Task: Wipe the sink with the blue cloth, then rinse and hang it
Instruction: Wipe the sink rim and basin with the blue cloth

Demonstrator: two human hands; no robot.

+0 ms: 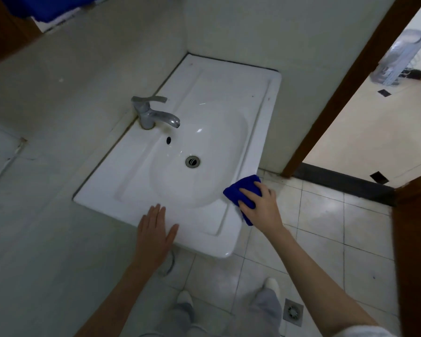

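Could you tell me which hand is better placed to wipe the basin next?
Right: the right hand grips the blue cloth on the sink rim; the left hand rests flat there, empty.

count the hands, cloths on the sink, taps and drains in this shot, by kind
hands: 2, left hand and right hand
cloths: 1, the blue cloth under the right hand
taps: 1, the tap
drains: 2, sink drain and floor drain
total: 6
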